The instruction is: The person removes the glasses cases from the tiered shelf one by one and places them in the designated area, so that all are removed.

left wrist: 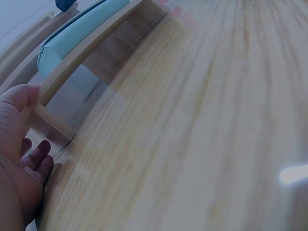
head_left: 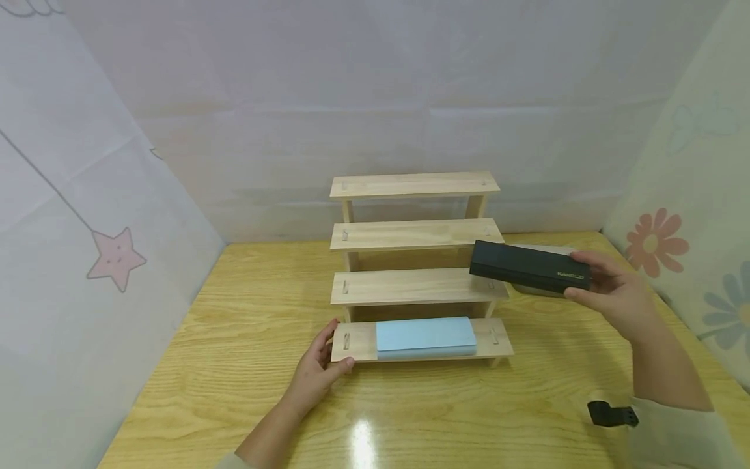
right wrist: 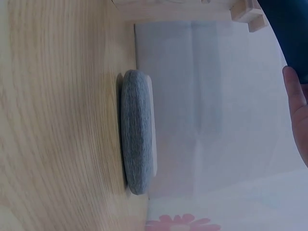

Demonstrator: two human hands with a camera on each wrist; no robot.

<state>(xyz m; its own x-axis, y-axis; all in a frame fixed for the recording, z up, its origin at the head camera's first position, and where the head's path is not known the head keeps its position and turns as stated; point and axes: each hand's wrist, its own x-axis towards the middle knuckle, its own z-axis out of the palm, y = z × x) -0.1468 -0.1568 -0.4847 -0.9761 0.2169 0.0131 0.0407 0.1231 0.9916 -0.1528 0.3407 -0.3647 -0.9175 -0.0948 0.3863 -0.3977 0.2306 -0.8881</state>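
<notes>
A: How do the hands grip?

B: Left hand (head_left: 316,371) grasping the front-left corner of a four-tiered wooden stand (head_left: 418,286), thumb against the lowest tier's front edge; right hand (head_left: 618,290) holding the right end of a dark case (head_left: 521,266) between thumb and fingers

A: And the setting, from the left?

B: Pale left wall (head_left: 53,273) with a pink star (head_left: 116,258); then the glossy, wood-grained tabletop (head_left: 252,293), a bright reflection (head_left: 362,443) near its front

A: At centre?

B: The stand, its tiers stepping up toward a creased, whitish back wall (head_left: 398,85); a light-blue case (head_left: 426,337) lies lengthwise on the lowest tier

A: At right?

B: The dark case, held raised and slightly tilted by the stand's right side; behind it, a grey ribbed object (right wrist: 137,132), rounded, pale-topped, lying on the tabletop; last, the right wall (head_left: 721,215) with a red flower (head_left: 657,242) and a blue-grey flower (head_left: 729,303)
</notes>
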